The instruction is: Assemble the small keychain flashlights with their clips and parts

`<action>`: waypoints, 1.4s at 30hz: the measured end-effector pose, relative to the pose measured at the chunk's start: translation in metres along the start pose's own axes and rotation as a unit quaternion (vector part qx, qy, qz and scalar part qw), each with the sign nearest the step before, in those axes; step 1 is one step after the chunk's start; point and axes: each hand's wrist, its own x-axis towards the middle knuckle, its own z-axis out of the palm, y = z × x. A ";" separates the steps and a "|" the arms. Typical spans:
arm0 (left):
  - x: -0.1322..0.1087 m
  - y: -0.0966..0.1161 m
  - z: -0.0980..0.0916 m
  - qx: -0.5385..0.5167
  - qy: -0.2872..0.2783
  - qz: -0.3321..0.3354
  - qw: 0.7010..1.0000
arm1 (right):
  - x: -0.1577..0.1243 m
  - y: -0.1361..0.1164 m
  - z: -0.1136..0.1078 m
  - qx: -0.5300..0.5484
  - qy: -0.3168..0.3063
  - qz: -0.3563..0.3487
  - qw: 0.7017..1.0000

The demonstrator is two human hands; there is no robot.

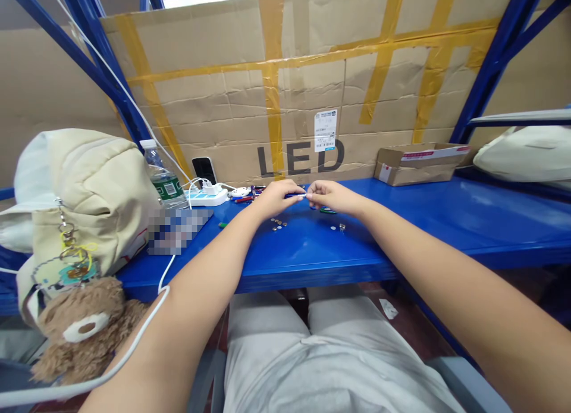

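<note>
Your left hand (277,199) and right hand (329,196) meet just above the blue shelf (401,222), fingertips of both pinched on a slim blue stick (296,195), pale at its right end.

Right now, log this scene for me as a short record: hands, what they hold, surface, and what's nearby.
left hand: pinches one end of a thin blue stick
right hand: pinches the stick's white tip
surface: blue shelf
by the hands: small round pieces, a green piece
left side: bottle, power strip, cream bag, teddy bear
back: taped cardboard marked LED, small box
</note>
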 end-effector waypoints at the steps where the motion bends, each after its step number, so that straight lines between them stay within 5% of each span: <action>1: 0.000 0.003 -0.001 0.029 0.012 0.026 0.999 | -0.002 -0.002 -0.001 0.055 -0.007 0.011 0.998; 4: 0.002 0.009 -0.002 0.092 0.041 0.066 0.993 | -0.005 -0.006 -0.003 0.206 -0.040 0.053 0.976; 7: 0.003 0.009 -0.001 0.100 0.056 0.068 0.991 | -0.004 -0.006 -0.002 0.234 -0.061 0.066 0.968; 11: 0.004 0.003 0.001 0.030 0.089 -0.014 0.995 | 0.003 -0.006 0.001 -0.003 0.052 -0.011 0.999; 15: 0.002 -0.002 0.000 -0.070 0.028 -0.101 0.992 | 0.006 -0.008 -0.001 -0.313 0.089 -0.128 0.937; 18: 0.000 -0.002 -0.001 -0.107 -0.004 -0.120 0.987 | 0.004 -0.008 -0.002 -0.364 0.070 -0.149 0.917; 21: -0.001 0.001 -0.002 -0.077 0.009 -0.085 0.993 | 0.002 -0.005 -0.001 -0.300 0.066 -0.135 0.942; 25: 0.001 0.006 -0.003 -0.016 0.034 -0.009 0.999 | -0.002 -0.003 -0.001 -0.047 0.003 -0.038 0.998; 28: 0.003 0.009 -0.003 0.019 0.035 0.042 0.998 | -0.004 -0.004 -0.002 0.100 -0.069 0.025 0.992; 30: 0.003 0.008 -0.003 0.020 0.044 0.046 0.998 | -0.003 -0.006 -0.001 0.096 -0.075 0.030 0.992; 34: 0.002 0.004 -0.003 -0.062 0.041 -0.044 0.996 | 0.001 -0.010 0.003 -0.149 0.032 -0.064 0.986; 38: -0.001 0.003 -0.003 -0.191 -0.007 -0.127 0.973 | 0.001 -0.014 0.004 -0.401 0.069 -0.113 0.906; 42: -0.001 0.010 -0.003 -0.241 0.004 -0.141 0.960 | -0.006 -0.018 0.000 -0.511 0.090 -0.107 0.848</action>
